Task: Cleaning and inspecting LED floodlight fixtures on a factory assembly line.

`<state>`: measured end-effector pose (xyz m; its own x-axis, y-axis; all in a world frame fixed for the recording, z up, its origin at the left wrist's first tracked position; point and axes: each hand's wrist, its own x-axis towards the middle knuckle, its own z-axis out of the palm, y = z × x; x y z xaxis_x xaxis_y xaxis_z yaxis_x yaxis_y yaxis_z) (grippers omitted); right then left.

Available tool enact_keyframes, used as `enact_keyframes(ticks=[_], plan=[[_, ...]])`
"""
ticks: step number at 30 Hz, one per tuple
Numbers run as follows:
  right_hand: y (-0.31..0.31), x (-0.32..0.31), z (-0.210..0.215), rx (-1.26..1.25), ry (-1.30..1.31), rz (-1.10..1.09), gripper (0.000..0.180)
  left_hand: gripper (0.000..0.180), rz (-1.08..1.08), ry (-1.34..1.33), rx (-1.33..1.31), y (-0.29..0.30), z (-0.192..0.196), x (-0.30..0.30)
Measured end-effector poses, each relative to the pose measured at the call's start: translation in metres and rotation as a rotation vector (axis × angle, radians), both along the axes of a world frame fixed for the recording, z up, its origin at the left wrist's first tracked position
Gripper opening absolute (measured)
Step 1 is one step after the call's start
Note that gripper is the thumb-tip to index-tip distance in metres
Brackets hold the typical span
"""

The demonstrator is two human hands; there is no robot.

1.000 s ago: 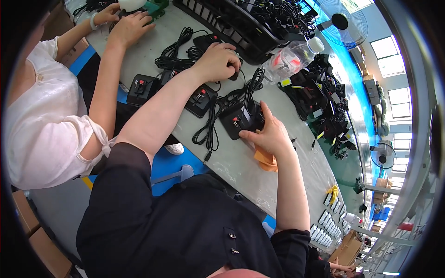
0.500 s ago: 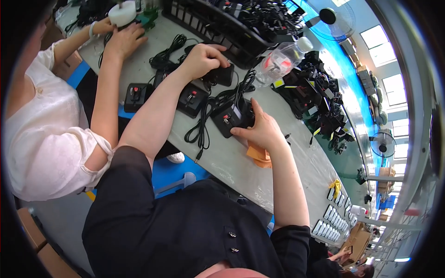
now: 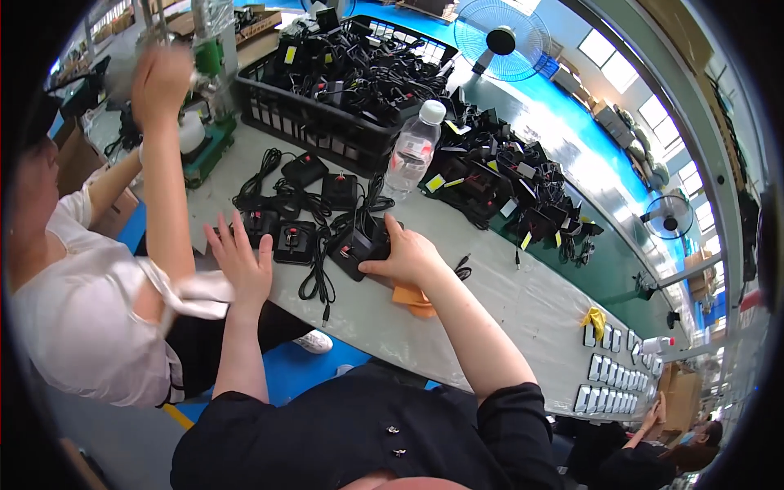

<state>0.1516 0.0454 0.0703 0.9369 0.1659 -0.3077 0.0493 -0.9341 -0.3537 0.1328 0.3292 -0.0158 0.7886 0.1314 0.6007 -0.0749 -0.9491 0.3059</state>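
In the head view, the right hand (image 3: 410,255) has its thumb and fingers curled round a black plug-in power adapter (image 3: 349,251), thumb on the near side; the adapter lies tilted on the table (image 3: 367,331), its plug pins facing up. Its black cable trails from the grip, though where it runs among its neighbours is hard to trace.

The left hand (image 3: 245,269) is empty as far as can be seen, fingers spread and pointing away from the body, well to the left of the grip. Its fingertips are at a second adapter (image 3: 263,219); whether they touch it cannot be told.

Between the two hands, just left of the grip, a third adapter (image 3: 294,242) lies pins up. Beyond the grip, to the left, are two more adapters, an outer one (image 3: 305,169) and a nearer one (image 3: 339,190).

An orange cloth-like piece (image 3: 414,299) lies just below the right hand. Beyond the grip stands a clear plastic bottle (image 3: 408,159) with a white cap, beside a black slatted crate (image 3: 314,131) heaped with corded adapters. Farther right of the bottle lies a loose pile of adapters (image 3: 523,192).
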Motion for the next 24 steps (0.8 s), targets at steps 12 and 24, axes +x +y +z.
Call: enact_keyframes(ticks=[12, 24], plan=[[-0.093, -0.095, 0.006, 0.312, -0.208, -0.235, 0.085, 0.056, -0.639, -0.266, -0.191, -0.116, 0.171, 0.078], [-0.194, -0.339, 0.025, 0.583, -0.308, -1.087, 0.042, 0.029, -0.636, 0.036, 0.081, -0.154, 0.183, 0.303]])
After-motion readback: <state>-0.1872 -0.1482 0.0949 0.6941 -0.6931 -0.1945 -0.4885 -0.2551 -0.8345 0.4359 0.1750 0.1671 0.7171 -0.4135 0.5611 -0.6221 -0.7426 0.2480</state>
